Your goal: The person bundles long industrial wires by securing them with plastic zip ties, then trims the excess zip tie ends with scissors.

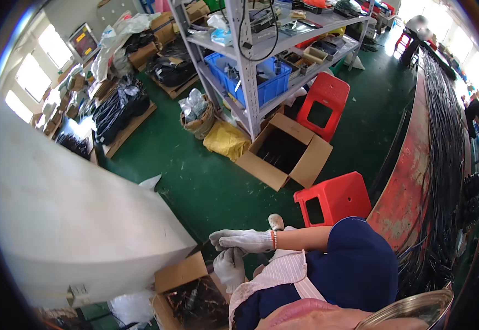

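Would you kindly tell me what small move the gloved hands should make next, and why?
Probably part the gloved hands and lower one toward the open carton: they meet at the fingers, nothing held is clearly visible, and the carton, containing dark pieces, appears just below them in view.

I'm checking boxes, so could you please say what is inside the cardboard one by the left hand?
The cardboard box by the left hand holds a jumble of dark, brownish pieces. The top layer hides whatever lies beneath.
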A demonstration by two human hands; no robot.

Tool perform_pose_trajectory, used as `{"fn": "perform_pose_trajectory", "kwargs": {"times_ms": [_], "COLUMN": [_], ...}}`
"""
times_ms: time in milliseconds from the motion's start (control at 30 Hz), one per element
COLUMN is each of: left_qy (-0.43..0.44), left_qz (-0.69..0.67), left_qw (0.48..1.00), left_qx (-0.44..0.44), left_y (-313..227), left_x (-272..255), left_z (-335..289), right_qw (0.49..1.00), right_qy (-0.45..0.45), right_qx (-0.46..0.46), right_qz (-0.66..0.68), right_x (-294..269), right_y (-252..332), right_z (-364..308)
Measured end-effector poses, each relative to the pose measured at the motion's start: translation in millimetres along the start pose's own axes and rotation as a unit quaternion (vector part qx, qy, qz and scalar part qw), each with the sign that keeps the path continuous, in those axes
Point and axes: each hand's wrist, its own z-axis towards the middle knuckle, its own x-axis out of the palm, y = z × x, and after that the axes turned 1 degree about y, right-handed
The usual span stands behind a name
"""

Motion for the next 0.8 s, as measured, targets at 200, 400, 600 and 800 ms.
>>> {"fn": "perform_pose_trajectory", "kwargs": {"times_ms": [200, 400, 600, 800], "left_qy": [0.072, 0.186, 0.114, 0.006], "left_qz": [-0.241, -0.384, -0.382, -0.061], "left_qw": [0.958, 0.859, 0.901, 0.99], "left_qx": [-0.136, -0.282, -0.171, 0.126], "left_y": [8, 20, 95, 137], "left_x": [30, 18, 25, -49], "left_z": [83, 151, 237, 373], "right_qw": [0.996, 0.999, 0.999, 0.99], "right_qy": [-0.028, 0.03, -0.02, -0.059], "right_qx": [0.001, 0.024, 0.001, -0.108], "right_qz": [0.089, -0.008, 0.048, 0.067], "right_x": [-78, -108, -114, -122], "right_y": [46, 88, 134, 182], "right_z": [33, 86, 167, 282]}}
